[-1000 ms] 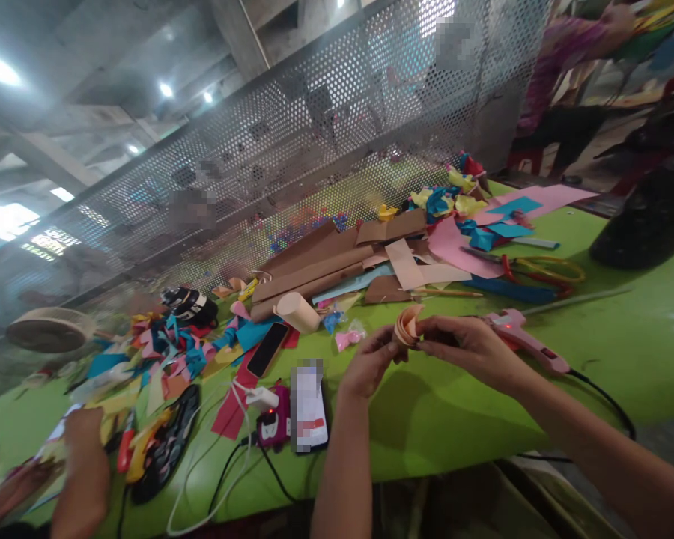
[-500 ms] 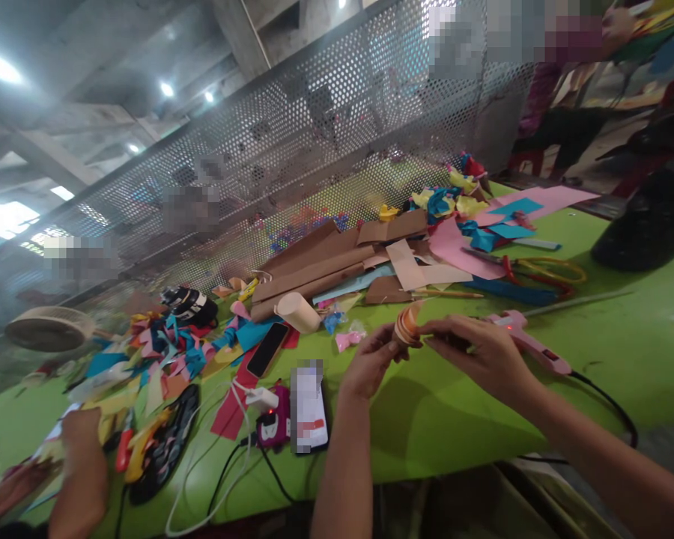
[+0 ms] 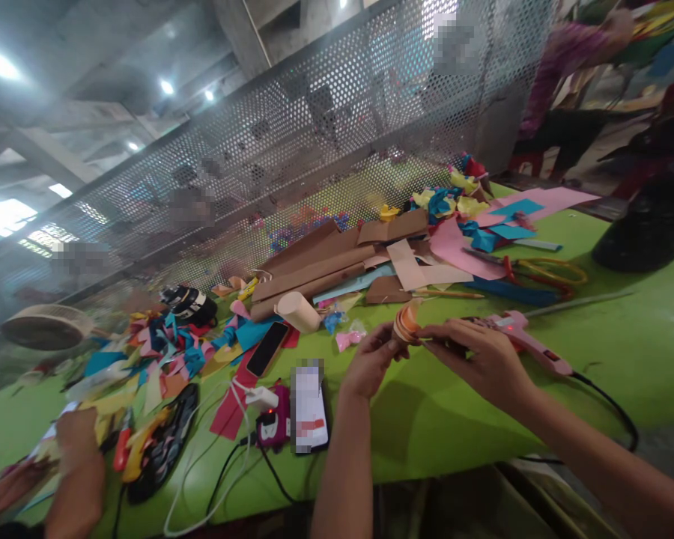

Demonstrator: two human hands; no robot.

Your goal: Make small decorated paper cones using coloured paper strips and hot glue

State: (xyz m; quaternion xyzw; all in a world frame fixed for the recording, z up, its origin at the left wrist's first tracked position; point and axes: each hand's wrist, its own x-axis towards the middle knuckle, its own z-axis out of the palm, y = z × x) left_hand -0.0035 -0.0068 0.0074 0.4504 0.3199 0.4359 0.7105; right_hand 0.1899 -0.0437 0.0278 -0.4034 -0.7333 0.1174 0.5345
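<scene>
Above a green table (image 3: 623, 352), my left hand (image 3: 371, 361) pinches a small roll of peach paper strip (image 3: 406, 322) from the left. My right hand (image 3: 475, 355) meets it from the right, fingers closed on the strip's loose end. A pink glue gun (image 3: 525, 337) lies on the table just behind my right hand, its black cord trailing to the right.
Brown and pink paper sheets (image 3: 337, 262), coloured scraps (image 3: 168, 352), scissors (image 3: 533, 271), two phones (image 3: 308, 408) and a charger with cables litter the table. Another person's hand (image 3: 79, 442) works at the lower left. A perforated metal screen (image 3: 326, 142) runs along the far edge.
My right hand has slid slightly down and right along the strip. The paper roll stays pinched in my left hand. The other person's hand at lower left shifted a little.
</scene>
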